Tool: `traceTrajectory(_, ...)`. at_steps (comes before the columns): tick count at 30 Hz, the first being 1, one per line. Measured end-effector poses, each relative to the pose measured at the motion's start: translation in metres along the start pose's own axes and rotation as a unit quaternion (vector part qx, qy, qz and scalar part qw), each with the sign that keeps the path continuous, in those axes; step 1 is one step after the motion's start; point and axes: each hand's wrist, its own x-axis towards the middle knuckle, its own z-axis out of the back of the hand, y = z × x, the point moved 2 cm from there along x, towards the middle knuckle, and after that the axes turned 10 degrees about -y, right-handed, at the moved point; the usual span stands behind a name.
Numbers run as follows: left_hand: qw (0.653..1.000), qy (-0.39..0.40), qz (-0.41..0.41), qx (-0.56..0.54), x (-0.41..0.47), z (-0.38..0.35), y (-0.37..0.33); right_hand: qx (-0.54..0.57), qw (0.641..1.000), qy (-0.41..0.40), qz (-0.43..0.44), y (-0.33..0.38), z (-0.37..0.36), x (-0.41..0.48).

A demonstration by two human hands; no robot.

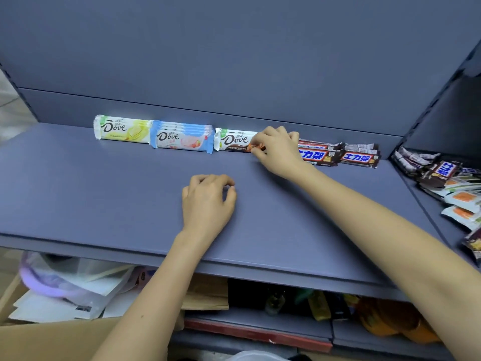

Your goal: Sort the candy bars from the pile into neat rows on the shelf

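At the back of the shelf (104,191) lie a yellow Dove bar (122,128) and a blue Dove stack (182,138). The left hand (208,199) rests in front, grip loosely curled and empty. The right hand (278,149) pinches the brown Dove bar (234,140) by its right end, beside the Snickers bars (356,156); the pile (447,183) lies far right.

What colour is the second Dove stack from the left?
The stack is light blue and pink; head view.

Even light, edges seemingly warped.
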Motion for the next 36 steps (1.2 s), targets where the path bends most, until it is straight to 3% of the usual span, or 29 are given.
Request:
traceTrajectory(6, 0.99, 0.073, -0.102, -0.061, 0.007, -0.038, -0.081, -0.018, 0.996, 0.039, -0.073, -0.055, 0.039, -0.058)
traceTrajectory(13, 0.958, 0.168, -0.198, -0.123, -0.029, -0.081, -0.168, -0.103, 0.974, -0.016, -0.202, -0.15, 0.101, -0.137)
traceTrajectory(18, 0.943, 0.206, -0.225, -0.135, -0.047, -0.095, -0.19, -0.167, 0.944, -0.065, -0.278, -0.205, 0.129, -0.17)
traceTrajectory(22, 0.935, 0.237, -0.23, -0.131, -0.048, -0.102, -0.186, -0.196, 0.916, -0.01, -0.35, -0.233, 0.129, -0.177)
traceTrajectory(31, 0.921, 0.265, -0.252, -0.133, -0.044, -0.108, -0.176, -0.182, 0.924, -0.08, -0.326, -0.23, 0.125, -0.165)
traceTrajectory(36, 0.91, 0.3, -0.249, -0.142, -0.039, -0.107, -0.173, -0.216, 0.945, -0.089, -0.231, -0.2, 0.126, -0.154)
